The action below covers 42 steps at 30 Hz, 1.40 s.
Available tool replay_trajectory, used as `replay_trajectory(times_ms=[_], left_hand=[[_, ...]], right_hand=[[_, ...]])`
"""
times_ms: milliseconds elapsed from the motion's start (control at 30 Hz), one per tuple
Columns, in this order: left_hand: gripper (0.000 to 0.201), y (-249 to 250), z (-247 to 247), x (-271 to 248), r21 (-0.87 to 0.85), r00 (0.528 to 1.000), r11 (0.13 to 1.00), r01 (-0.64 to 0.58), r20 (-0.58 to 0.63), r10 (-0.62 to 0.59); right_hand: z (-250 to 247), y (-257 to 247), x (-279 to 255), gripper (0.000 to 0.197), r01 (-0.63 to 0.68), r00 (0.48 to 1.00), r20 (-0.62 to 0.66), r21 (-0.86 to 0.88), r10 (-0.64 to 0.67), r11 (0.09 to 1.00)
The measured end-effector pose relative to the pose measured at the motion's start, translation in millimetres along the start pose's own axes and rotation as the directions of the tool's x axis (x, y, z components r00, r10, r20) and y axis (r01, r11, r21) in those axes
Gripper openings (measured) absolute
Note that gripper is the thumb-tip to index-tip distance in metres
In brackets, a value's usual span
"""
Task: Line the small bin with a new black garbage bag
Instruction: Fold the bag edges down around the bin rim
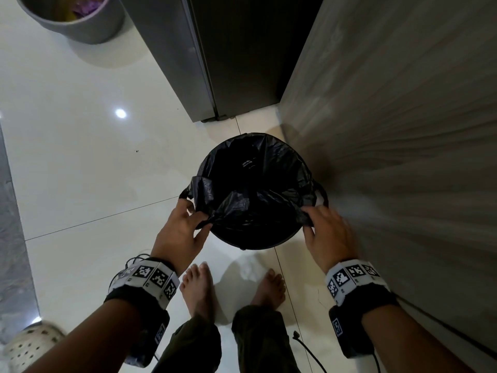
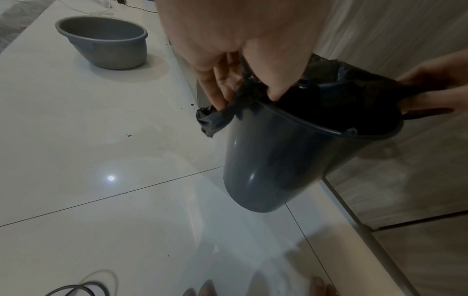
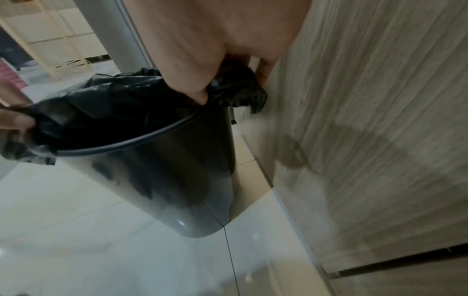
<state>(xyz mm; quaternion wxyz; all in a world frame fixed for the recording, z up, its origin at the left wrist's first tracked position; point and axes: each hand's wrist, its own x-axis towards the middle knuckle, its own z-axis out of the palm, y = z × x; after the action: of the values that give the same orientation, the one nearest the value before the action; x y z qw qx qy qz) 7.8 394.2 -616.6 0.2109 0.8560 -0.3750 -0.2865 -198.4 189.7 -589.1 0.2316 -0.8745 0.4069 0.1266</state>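
A small dark grey bin [image 1: 243, 239] [image 2: 273, 160] [image 3: 177, 180] stands on the white tiled floor beside a wood-grain cabinet. A black garbage bag [image 1: 250, 179] [image 2: 336, 96] [image 3: 106, 104] sits inside it, its mouth spread over the far rim and loose over the near rim. My left hand [image 1: 185, 224] [image 2: 243, 88] pinches the bag's edge at the left near rim. On the right near rim, my right hand [image 1: 320, 222] [image 3: 215, 80] pinches the bag's other edge. A tail of bag hangs outside the rim below each hand.
The wood-grain cabinet [image 1: 403, 130] rises close on the bin's right. A grey fridge [image 1: 204, 63] stands behind it. A second grey bin [image 1: 72, 17] with rubbish in it sits at the far left. My bare feet [image 1: 199, 286] are just before the bin, cables near them.
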Motion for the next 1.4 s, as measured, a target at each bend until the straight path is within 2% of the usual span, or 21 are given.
replay_trajectory(times_ms=[100, 167, 267, 433, 500, 633, 800, 900, 966, 1166, 1300, 1400], left_hand=[[0.027, -0.5, 3.1, -8.0, -0.016, 1.0, 1.0, -0.02, 0.009, 0.02], [0.037, 2.0, 2.4, -13.9, -0.015, 0.999, 0.999, -0.046, 0.009, 0.046], [0.021, 3.3, 2.0, -22.8, -0.029, 0.996, 0.996, -0.089, 0.021, 0.089], [0.017, -1.5, 7.0, -34.4, -0.03, 0.999, 1.0, 0.001, 0.052, 0.001], [0.016, -0.2, 8.2, -35.0, -0.01, 0.998, 1.0, 0.024, 0.054, -0.024], [0.038, 6.2, 7.2, -33.9, 0.017, 0.996, 1.0, 0.025, 0.088, -0.026], [0.032, 9.6, 7.8, -26.9, -0.045, 0.998, 0.999, 0.03, 0.048, -0.028], [0.034, 6.2, 10.9, -30.5, -0.084, 0.991, 0.996, 0.026, 0.132, -0.015], [0.028, 2.0, 13.1, -35.8, -0.072, 0.979, 0.997, 0.022, 0.202, -0.007], [0.015, -6.1, 22.0, -39.1, 0.077, 0.963, 0.995, 0.058, 0.26, -0.076], [0.015, -11.4, 37.8, -31.7, 0.188, 0.951, 0.975, 0.116, 0.264, -0.164], [0.02, -14.5, 49.1, -26.2, 0.201, 0.964, 0.971, 0.128, 0.204, -0.169]], right_hand=[[-0.5, 0.5, -12.0, 0.044, -0.028, 0.996, 0.083, 0.095, 0.02, 0.995], [2.8, 3.1, -19.9, 0.037, 0.021, 0.997, 0.07, 0.113, -0.029, 0.993], [10.0, 6.9, -25.7, 0.02, 0.023, 0.996, 0.079, 0.17, -0.037, 0.985], [20.1, 9.8, -28.2, 0.011, -0.044, 0.998, 0.058, 0.267, 0.03, 0.963], [17.4, 3.4, -27.3, 0.017, -0.084, 0.994, 0.086, 0.262, 0.064, 0.961], [9.9, -10.9, -22.1, 0.035, -0.142, 0.976, 0.193, 0.226, 0.098, 0.964], [18.8, -5.8, -17.1, 0.019, -0.124, 0.987, 0.13, 0.235, 0.095, 0.964], [22.2, 0.5, -25.2, 0.012, -0.08, 0.994, 0.096, 0.347, 0.049, 0.935], [23.8, 7.1, -32.2, 0.007, -0.043, 0.996, 0.091, 0.382, 0.009, 0.923], [36.0, 22.6, -31.3, 0.008, -0.014, 0.986, 0.166, 0.272, -0.033, 0.962], [48.8, 16.9, -16.9, 0.015, -0.067, 0.981, 0.193, 0.158, 0.036, 0.985], [56.9, 11.2, -6.1, 0.018, -0.155, 0.971, 0.2, 0.094, 0.134, 0.983]])
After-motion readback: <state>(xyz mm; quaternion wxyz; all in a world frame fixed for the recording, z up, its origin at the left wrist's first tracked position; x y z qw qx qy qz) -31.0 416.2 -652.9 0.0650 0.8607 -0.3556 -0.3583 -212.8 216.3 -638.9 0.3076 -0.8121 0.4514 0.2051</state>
